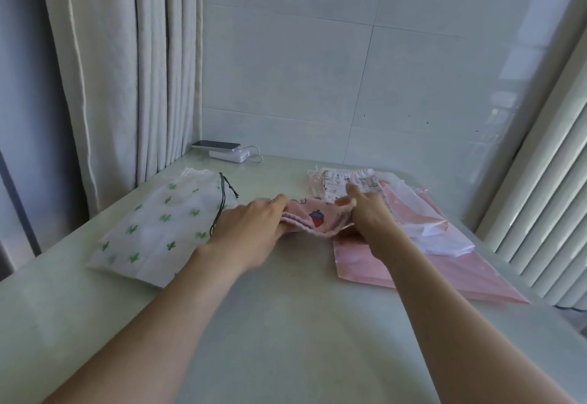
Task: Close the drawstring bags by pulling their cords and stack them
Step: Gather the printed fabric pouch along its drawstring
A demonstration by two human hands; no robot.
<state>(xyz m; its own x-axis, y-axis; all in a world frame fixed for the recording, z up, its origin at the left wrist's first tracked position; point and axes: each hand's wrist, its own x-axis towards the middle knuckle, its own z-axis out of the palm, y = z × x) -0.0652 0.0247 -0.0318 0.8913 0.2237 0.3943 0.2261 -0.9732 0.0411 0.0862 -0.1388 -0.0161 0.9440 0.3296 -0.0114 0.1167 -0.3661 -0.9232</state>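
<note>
The small pink bag (313, 217) is at the middle of the surface (286, 324), btw. the cactus bag (158, 222) and the pile of bags (425, 222), w/ the grip of the left hand (251, 225) curled on one end and that of the right hand (368, 216) pinching the other, prob. to spread its mouth and find the cords.

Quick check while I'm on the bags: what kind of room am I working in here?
Probably a corner of a home, not a workshop: a pale table against a tiled wall, a long curtain at the left, and a phone lying on a power bank at the back.
</note>
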